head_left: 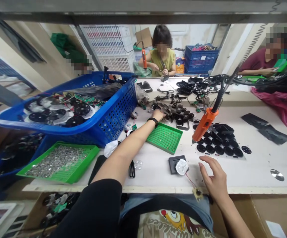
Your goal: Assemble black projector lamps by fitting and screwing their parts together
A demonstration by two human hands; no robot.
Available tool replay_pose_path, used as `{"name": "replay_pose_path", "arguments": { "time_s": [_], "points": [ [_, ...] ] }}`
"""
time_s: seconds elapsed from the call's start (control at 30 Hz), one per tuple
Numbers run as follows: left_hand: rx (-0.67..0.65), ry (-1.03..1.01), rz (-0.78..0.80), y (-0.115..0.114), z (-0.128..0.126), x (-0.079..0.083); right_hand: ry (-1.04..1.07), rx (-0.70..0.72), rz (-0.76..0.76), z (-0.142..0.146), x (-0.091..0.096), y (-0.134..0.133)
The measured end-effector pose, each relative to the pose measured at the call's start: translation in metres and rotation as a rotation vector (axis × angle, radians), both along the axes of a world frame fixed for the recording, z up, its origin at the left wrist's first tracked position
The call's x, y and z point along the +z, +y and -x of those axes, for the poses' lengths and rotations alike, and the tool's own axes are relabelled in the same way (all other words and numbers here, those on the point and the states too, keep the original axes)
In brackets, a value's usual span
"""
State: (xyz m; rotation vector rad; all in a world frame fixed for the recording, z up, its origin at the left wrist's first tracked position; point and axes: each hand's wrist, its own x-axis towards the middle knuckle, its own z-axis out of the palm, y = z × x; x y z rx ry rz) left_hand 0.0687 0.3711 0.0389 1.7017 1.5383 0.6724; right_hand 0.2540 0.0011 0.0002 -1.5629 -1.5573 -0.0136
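My left hand (158, 114) reaches across the table to a pile of dark round parts (177, 112). Its fingers are mostly lost among the parts, so what they hold cannot be made out. Close to the front edge, my right hand (215, 177) hovers with thumb and fingers apart and nothing in them. Just left of it, a black square base (172, 161) bears a white-wrapped round part (182, 167). Thin wires run from that part to a small circuit board (197, 194) at the table edge. Below my left wrist lies a green tray (165, 138) with a few tiny pieces.
An orange electric screwdriver (205, 125) hangs from a coiled cord over rows of black discs (219, 145). At left stand a full blue basket (116, 112) and a green tray of small metal pieces (70, 178). A silver disc (277, 175) lies right. Co-workers sit opposite.
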Motion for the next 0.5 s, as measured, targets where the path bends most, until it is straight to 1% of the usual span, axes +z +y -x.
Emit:
{"name": "replay_pose_path", "arguments": {
  "time_s": [0.1, 0.17, 0.23, 0.3, 0.33, 0.4, 0.5],
  "points": [
    [0.045, -0.007, -0.028, 0.018, 0.017, 0.006, -0.003, 0.021, -0.013, 0.004, 0.002, 0.003],
    [0.041, -0.038, -0.029, 0.025, 0.03, 0.008, -0.008, 0.045, -0.03, 0.011, 0.006, 0.007],
    [0.014, -0.082, -0.002, 0.027, 0.042, 0.004, -0.005, 0.083, -0.044, 0.021, 0.013, 0.015],
    [-0.034, -0.134, 0.041, 0.023, 0.054, -0.004, 0.007, 0.159, -0.019, 0.032, 0.022, 0.03],
    [-0.065, -0.161, 0.063, 0.02, 0.058, -0.01, 0.015, 0.21, 0.01, 0.038, 0.027, 0.042],
    [-0.137, -0.216, 0.106, 0.012, 0.066, -0.021, 0.014, 0.285, 0.067, 0.05, 0.037, 0.076],
    [-0.227, -0.29, 0.15, -0.003, 0.073, -0.034, 0.007, 0.314, 0.155, 0.068, 0.047, 0.146]
  ]
}}
